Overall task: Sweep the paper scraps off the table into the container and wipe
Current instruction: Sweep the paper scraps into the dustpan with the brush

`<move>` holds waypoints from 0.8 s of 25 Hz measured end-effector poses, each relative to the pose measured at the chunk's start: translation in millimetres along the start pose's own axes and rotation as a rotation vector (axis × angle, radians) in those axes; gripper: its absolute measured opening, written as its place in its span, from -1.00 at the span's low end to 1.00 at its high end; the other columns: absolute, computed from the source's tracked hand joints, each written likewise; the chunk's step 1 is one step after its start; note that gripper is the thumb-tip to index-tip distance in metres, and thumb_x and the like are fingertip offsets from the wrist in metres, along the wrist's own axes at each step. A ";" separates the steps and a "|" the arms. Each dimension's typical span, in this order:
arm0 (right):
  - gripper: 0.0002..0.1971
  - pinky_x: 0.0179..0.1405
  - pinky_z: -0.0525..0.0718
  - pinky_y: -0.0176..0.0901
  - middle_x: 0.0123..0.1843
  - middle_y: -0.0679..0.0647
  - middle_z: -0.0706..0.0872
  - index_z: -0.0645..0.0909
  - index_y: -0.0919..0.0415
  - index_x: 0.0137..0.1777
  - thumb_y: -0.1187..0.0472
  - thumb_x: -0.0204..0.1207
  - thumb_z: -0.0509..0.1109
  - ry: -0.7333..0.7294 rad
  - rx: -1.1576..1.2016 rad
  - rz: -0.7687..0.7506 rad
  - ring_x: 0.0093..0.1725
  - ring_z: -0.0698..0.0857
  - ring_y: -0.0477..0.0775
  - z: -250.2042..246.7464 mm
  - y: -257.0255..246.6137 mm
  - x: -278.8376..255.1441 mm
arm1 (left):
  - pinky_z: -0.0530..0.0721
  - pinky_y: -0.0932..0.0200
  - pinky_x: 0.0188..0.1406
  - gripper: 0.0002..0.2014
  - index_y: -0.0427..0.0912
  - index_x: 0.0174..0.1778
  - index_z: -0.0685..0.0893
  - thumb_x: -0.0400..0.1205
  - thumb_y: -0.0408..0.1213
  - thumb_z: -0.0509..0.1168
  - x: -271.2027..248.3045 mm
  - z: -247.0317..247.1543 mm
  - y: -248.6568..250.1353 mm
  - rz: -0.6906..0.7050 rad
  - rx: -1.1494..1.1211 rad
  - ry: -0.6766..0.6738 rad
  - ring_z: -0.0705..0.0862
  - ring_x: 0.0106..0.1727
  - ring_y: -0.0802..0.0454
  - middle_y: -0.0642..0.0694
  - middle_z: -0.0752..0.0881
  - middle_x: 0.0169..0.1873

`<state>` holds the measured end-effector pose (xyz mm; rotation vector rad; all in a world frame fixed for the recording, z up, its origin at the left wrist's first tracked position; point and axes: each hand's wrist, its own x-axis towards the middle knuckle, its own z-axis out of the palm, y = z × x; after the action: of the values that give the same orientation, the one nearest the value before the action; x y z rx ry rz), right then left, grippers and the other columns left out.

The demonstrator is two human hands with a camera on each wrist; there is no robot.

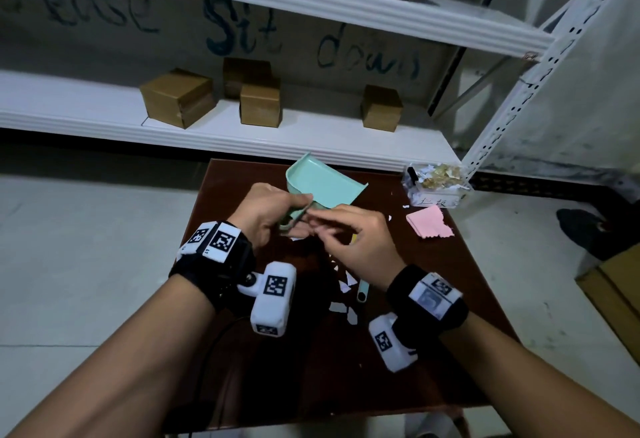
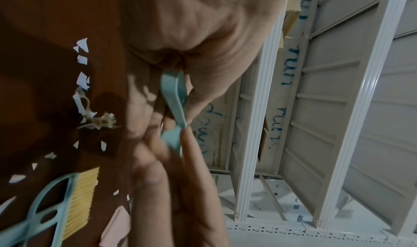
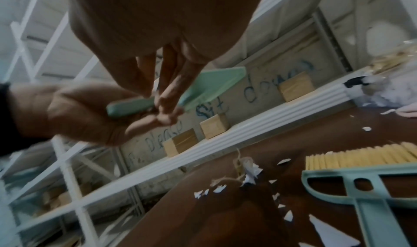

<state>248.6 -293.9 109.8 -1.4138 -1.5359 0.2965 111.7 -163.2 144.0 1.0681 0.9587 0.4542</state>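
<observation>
A mint-green dustpan (image 1: 323, 183) is raised and tilted above the far half of the dark brown table (image 1: 450, 299). My left hand (image 1: 298, 212) grips its handle (image 2: 173, 97). The fingertips of my right hand (image 1: 317, 223) pinch the same handle (image 3: 128, 106) close to the pan. White paper scraps (image 1: 346, 299) lie scattered on the table under and behind my hands. A mint brush with yellow bristles (image 3: 365, 179) lies flat on the table below my right hand; in the head view only its handle end (image 1: 363, 290) shows.
A clear container (image 1: 436, 183) filled with scraps stands at the table's far right corner, with a pink cloth (image 1: 429, 223) lying in front of it. White shelving (image 1: 242, 140) with cardboard boxes (image 1: 178, 96) runs right behind the table. A brown box (image 1: 613, 285) sits on the floor at right.
</observation>
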 end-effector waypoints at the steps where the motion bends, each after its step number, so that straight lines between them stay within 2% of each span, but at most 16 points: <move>1: -0.73 -0.19 0.84 0.00 -0.13 0.18 0.88 0.86 0.22 0.11 0.52 0.54 0.46 0.025 0.068 0.143 -0.23 0.86 0.15 -7.5 1.5 2.2 | 0.85 -0.04 -0.49 -0.69 -0.68 0.07 0.68 0.66 -0.41 0.46 0.3 -2.1 0.7 -0.005 -0.002 -0.001 0.81 -0.47 -0.22 -0.49 0.80 -0.29; 3: -0.79 -0.38 0.79 -0.07 -0.34 0.26 0.83 0.84 0.19 -0.14 0.45 0.57 0.44 0.099 0.020 0.445 -0.42 0.81 0.05 -25.9 26.8 4.5 | 0.85 0.05 -0.49 -0.69 -0.63 0.04 0.70 0.72 -0.33 0.40 2.9 -6.9 2.0 0.002 -0.010 0.023 0.83 -0.47 -0.18 -0.48 0.81 -0.26; 4: -0.81 -0.37 0.81 -0.05 -0.40 0.25 0.81 0.81 0.18 -0.23 0.39 0.55 0.43 0.086 -0.120 0.586 -0.45 0.81 0.04 -35.5 43.5 4.6 | 0.85 0.06 -0.44 -0.67 -0.62 0.01 0.71 0.73 -0.30 0.40 4.5 -9.1 2.8 0.013 -0.010 0.043 0.84 -0.44 -0.18 -0.49 0.82 -0.22; 5: -0.84 -0.30 0.86 0.03 -0.42 0.20 0.82 0.79 0.18 -0.27 0.30 0.51 0.43 -0.008 -0.301 0.729 -0.43 0.84 0.07 -43.3 59.8 2.2 | 0.85 0.09 -0.45 -0.66 -0.60 -0.02 0.72 0.73 -0.27 0.40 5.3 -10.7 3.8 0.028 -0.002 0.064 0.84 -0.43 -0.18 -0.49 0.82 -0.20; 7: -0.81 -0.16 0.90 0.10 -0.37 0.15 0.85 0.74 0.27 -0.14 0.12 0.53 0.52 -0.295 -0.540 1.004 -0.38 0.87 0.12 -48.5 80.3 -8.8 | 0.81 0.15 -0.55 -0.65 -0.57 -0.07 0.74 0.73 -0.24 0.41 7.6 -12.6 4.5 0.058 0.028 0.096 0.85 -0.43 -0.19 -0.50 0.83 -0.18; 8: -0.72 -0.17 0.91 0.09 -0.31 0.18 0.87 0.68 0.31 -0.05 0.07 0.54 0.58 -0.394 -0.536 1.112 -0.36 0.88 0.13 -46.5 86.4 -15.6 | 0.79 0.17 -0.57 -0.64 -0.57 -0.06 0.74 0.72 -0.23 0.42 8.9 -13.5 5.0 0.067 0.040 0.104 0.85 -0.42 -0.20 -0.50 0.83 -0.19; 9: -0.65 -0.20 0.91 0.08 -0.25 0.21 0.87 0.65 0.33 0.00 0.05 0.52 0.64 -0.432 -0.479 1.193 -0.34 0.89 0.16 -43.4 89.7 -21.4 | 0.78 0.19 -0.58 -0.64 -0.58 -0.05 0.74 0.72 -0.23 0.42 9.9 -14.0 5.1 0.070 0.045 0.108 0.85 -0.41 -0.21 -0.49 0.83 -0.20; 12: -0.59 -0.25 0.90 0.06 -0.26 0.26 0.87 0.69 0.41 0.01 0.09 0.43 0.72 -0.386 -0.376 1.269 -0.32 0.89 0.21 -37.6 93.1 -26.4 | 0.74 0.23 -0.60 -0.63 -0.59 -0.01 0.74 0.72 -0.23 0.42 12.4 -15.3 5.4 0.074 0.046 0.110 0.86 -0.39 -0.21 -0.47 0.84 -0.22; 15: -0.62 -0.30 0.89 -0.01 -0.25 0.23 0.88 0.69 0.34 0.03 0.16 0.38 0.74 -0.310 -0.402 1.281 -0.34 0.89 0.14 -38.0 98.9 -22.0 | 0.75 0.23 -0.59 -0.63 -0.59 -0.01 0.74 0.72 -0.22 0.42 13.8 -14.4 5.0 0.077 0.054 0.104 0.86 -0.37 -0.21 -0.46 0.84 -0.22; 18: -0.57 -0.20 0.91 -0.02 -0.25 0.09 0.88 0.67 0.20 0.01 -0.01 0.32 0.74 -0.339 -0.548 1.251 -0.32 0.90 0.06 -39.4 97.8 -21.9 | 0.76 0.22 -0.57 -0.63 -0.57 -0.02 0.76 0.72 -0.21 0.42 13.5 -15.7 5.1 0.074 0.058 0.096 0.87 -0.33 -0.23 -0.44 0.85 -0.21; 20: -0.54 -0.30 0.84 -0.12 -0.20 0.01 0.85 0.63 0.13 -0.01 -0.14 0.33 0.71 -0.368 -0.703 1.193 -0.34 0.86 -0.01 -45.5 94.2 -19.9 | 0.78 0.22 -0.55 -0.64 -0.56 -0.04 0.76 0.72 -0.21 0.42 14.0 -19.0 5.0 0.078 0.056 0.092 0.87 -0.32 -0.22 -0.44 0.85 -0.21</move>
<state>338.3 -302.8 53.2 -2.8846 -0.8782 0.7997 104.0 -140.8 139.5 1.1460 1.0188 0.5471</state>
